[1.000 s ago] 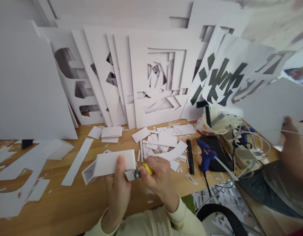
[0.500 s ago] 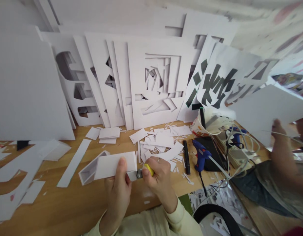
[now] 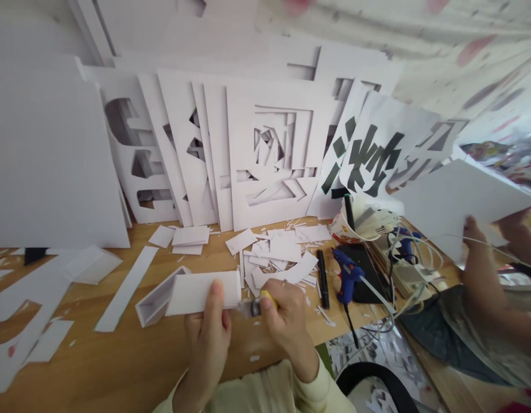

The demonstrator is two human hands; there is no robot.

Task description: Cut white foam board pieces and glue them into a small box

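Note:
My left hand (image 3: 207, 335) grips a white foam board piece (image 3: 190, 293), thumb on top and fingers underneath. In my right hand (image 3: 289, 318) is a yellow-handled utility knife (image 3: 255, 308), its blade pointing left at the piece's lower right corner. Whether the blade touches the board I cannot tell. Just left of the held piece, a hollow white foam board form (image 3: 155, 304) rests on the wooden table (image 3: 131, 367). Beyond my hands lies a pile of white offcuts (image 3: 286, 250).
Cut-out white panels (image 3: 243, 137) lean at the back. To the right are a black marker (image 3: 322, 272), a blue glue gun (image 3: 346, 275), a paper tub (image 3: 340, 226) and tangled cables (image 3: 420, 258). Another person's hand (image 3: 476, 232) holds a white board (image 3: 446, 201).
My right hand and the knife have drawn slightly right, away from the board's edge. My left hand keeps its hold on the piece. The camera view has shifted a little.

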